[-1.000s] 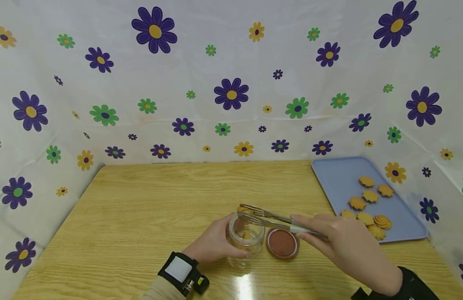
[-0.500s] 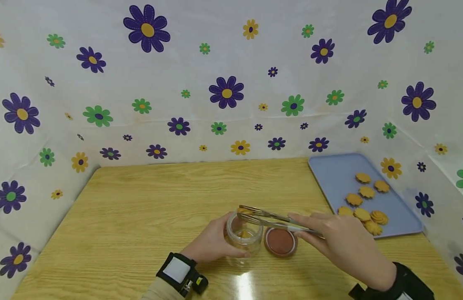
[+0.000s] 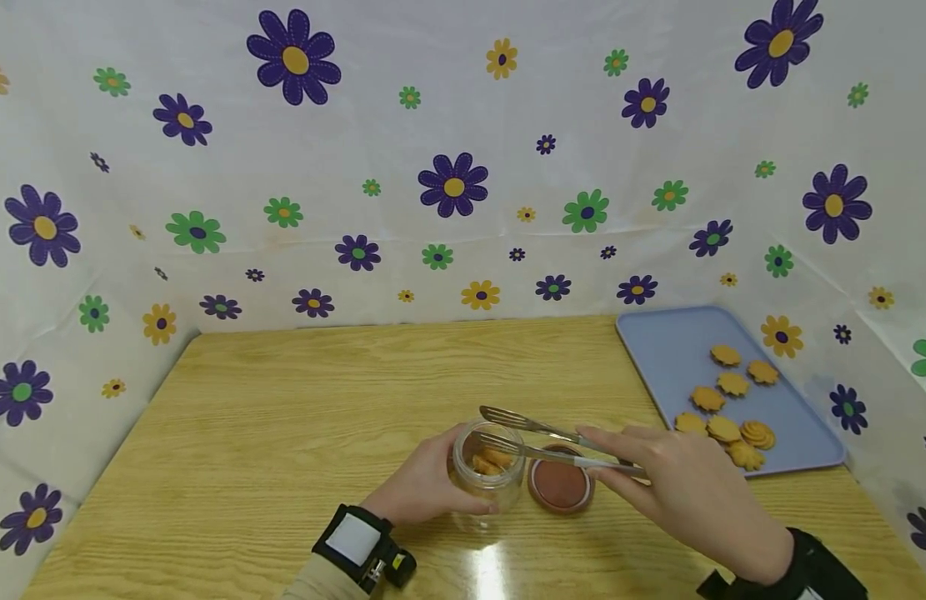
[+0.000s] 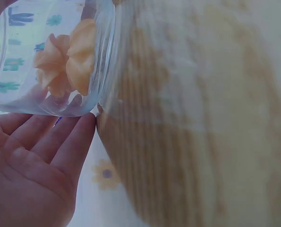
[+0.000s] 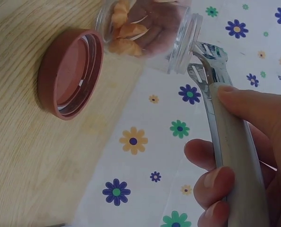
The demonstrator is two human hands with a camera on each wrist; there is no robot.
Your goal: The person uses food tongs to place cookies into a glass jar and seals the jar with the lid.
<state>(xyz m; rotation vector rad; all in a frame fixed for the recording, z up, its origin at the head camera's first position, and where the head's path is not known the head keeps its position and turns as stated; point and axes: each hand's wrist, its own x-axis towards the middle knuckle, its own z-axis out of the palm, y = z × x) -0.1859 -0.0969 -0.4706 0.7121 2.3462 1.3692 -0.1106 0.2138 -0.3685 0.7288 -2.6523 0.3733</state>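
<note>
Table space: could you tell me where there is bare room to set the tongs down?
The table is bare left of the jar and behind it. It is crowded around the lid, both hands and the tray with cookies.

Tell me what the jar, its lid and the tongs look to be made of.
Jar: clear glass or hard plastic, glossy; the biscuits and the left hand show through its wall. Which of the two I cannot tell.
Lid: reddish-brown, matte, likely plastic; moulded thread ridges show inside.
Tongs: bright metal, probably stainless steel, with mirror-like glints at the tips; held by the right hand.
</note>
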